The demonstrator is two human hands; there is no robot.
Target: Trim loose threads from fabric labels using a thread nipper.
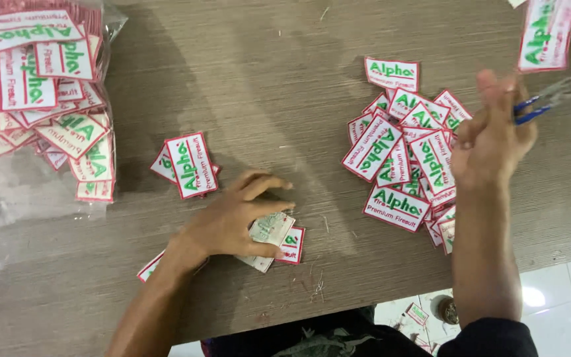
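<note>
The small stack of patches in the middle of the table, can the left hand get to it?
Probably yes. The left hand rests on patches just below the small stack, and only bare table lies between them.

Clear bag (8, 185) of white, red-edged, green-lettered patches (34, 86) lay far left; small stack (190, 165) centre; loose heap (404, 158) right.

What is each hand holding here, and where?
Right hand: thread snips, by their blue handles. Left hand: small stack of patches, pinched at its edge.
</note>
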